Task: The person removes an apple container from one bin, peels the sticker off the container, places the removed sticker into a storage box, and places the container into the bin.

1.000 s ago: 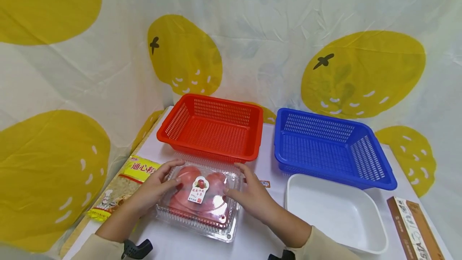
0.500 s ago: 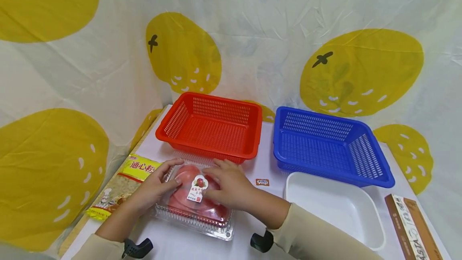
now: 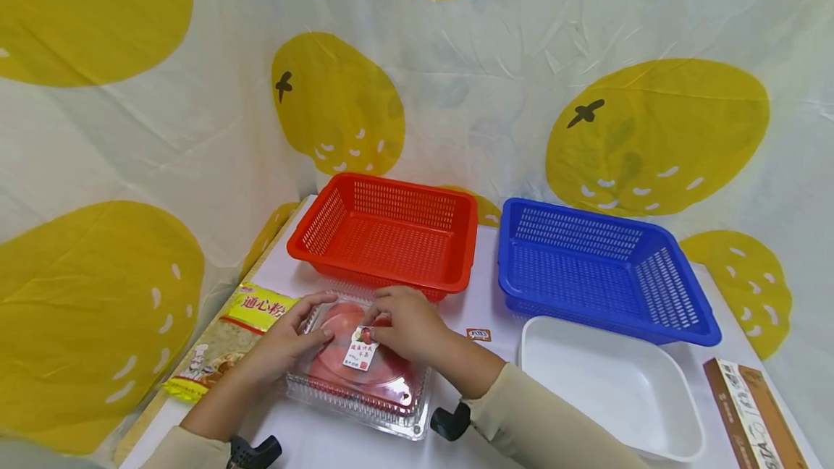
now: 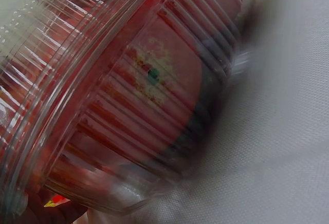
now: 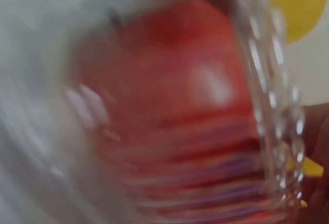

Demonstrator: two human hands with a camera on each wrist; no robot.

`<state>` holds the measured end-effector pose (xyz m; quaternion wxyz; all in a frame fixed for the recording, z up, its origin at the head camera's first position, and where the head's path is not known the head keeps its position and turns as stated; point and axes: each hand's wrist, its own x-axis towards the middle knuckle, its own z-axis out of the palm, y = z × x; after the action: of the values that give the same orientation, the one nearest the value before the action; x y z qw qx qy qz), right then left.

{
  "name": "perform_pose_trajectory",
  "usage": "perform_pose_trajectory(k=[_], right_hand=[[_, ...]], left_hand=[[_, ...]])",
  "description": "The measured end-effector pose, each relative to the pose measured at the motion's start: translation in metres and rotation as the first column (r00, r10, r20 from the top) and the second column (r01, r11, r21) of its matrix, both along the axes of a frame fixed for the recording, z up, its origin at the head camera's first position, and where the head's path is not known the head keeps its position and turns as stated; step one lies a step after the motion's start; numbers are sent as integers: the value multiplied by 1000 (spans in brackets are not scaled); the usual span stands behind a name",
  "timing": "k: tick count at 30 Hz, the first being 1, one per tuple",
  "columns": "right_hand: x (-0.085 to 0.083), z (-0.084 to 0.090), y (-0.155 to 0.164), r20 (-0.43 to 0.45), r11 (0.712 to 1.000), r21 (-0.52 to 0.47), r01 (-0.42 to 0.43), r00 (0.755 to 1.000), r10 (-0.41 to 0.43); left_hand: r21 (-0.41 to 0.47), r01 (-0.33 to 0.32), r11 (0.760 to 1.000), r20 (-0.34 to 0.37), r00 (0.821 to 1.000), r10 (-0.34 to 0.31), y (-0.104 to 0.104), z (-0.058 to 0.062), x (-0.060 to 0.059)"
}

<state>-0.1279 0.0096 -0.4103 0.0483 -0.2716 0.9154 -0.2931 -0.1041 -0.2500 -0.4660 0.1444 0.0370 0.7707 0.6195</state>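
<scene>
A clear plastic clamshell box (image 3: pixel 365 391) of red fruit, with a white label (image 3: pixel 360 355) on its lid, lies on the white table near the front. My left hand (image 3: pixel 311 320) grips its left end, thumb on the lid and fingers round the far corner. My right hand (image 3: pixel 391 317) lies on top of the lid with its fingers curled down beside the label. The left wrist view is filled by the box's ribbed wall (image 4: pixel 149 90) with red fruit behind it. In the right wrist view there is only blurred red fruit (image 5: pixel 175 106) through plastic.
A red basket (image 3: pixel 466 244) and a blue basket (image 3: pixel 692 304) stand behind the box, both with nothing in them. A white tray (image 3: pixel 685 400) sits at the front right beside a brown pasta carton (image 3: pixel 749 411). A yellow pasta bag (image 3: pixel 228 342) lies at the left. A small sticker (image 3: pixel 478 334) is on the table.
My right hand has moved from the box's right edge onto the top of the lid, and its fingers have curled near the label. My left hand has stayed on the left end.
</scene>
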Motion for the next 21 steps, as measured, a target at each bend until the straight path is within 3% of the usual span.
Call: perform_pose_trajectory(k=[4,8,16,21], right_hand=[[-7,-2,-1,37,998,-55,-34,999,36],[-12,-3,5,129,980,-185,-66,987,91],[-14,7,22,342,893,-440,-91,903,260],[-10,18,35,412,805,-593,-32,847,337]], left_hand=[[23,2,1000,-14,1000,-2,2,-2,-1],[49,9,999,-46,999,-7,3,-4,-3],[59,7,998,-51,999,-4,2,-6,-3],[28,-9,1000,-30,1000,9,1,-4,-2]])
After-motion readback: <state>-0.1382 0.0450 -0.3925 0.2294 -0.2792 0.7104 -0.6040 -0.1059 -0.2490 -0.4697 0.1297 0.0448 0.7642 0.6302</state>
